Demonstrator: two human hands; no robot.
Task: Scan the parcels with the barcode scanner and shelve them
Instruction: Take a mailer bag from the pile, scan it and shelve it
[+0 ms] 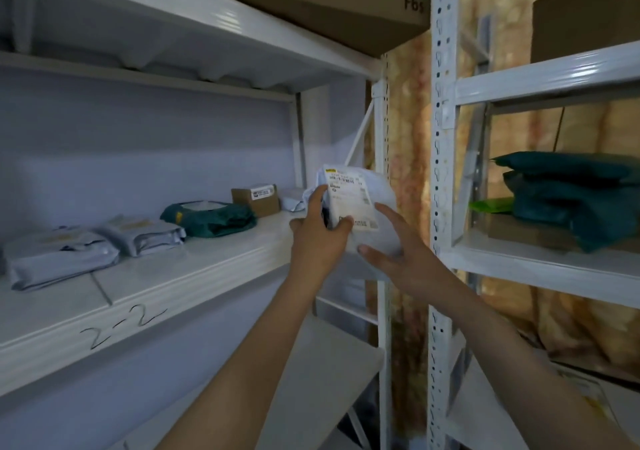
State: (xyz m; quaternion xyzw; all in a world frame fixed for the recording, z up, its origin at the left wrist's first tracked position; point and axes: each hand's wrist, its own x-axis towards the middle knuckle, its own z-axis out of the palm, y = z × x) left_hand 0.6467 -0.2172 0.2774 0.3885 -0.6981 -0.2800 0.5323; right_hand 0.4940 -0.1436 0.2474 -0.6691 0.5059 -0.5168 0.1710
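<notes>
A white soft parcel [375, 189] with a printed shipping label facing me is held up at the right end of the white shelf marked "2-2" [180, 276]. My left hand [317, 238] grips its left edge, fingers curled onto the label. My right hand [398, 245] cups the parcel's lower right side, thumb under it and fingers spread against it. No barcode scanner is in view.
On the same shelf lie two grey mailers [59, 259], a dark green bag [211, 219], a small brown box [256, 200] and another white bag behind. The right rack [540, 269] holds teal bags [575, 200]. White perforated uprights [440, 172] stand between the racks. A large cardboard box [329, 2] sits above.
</notes>
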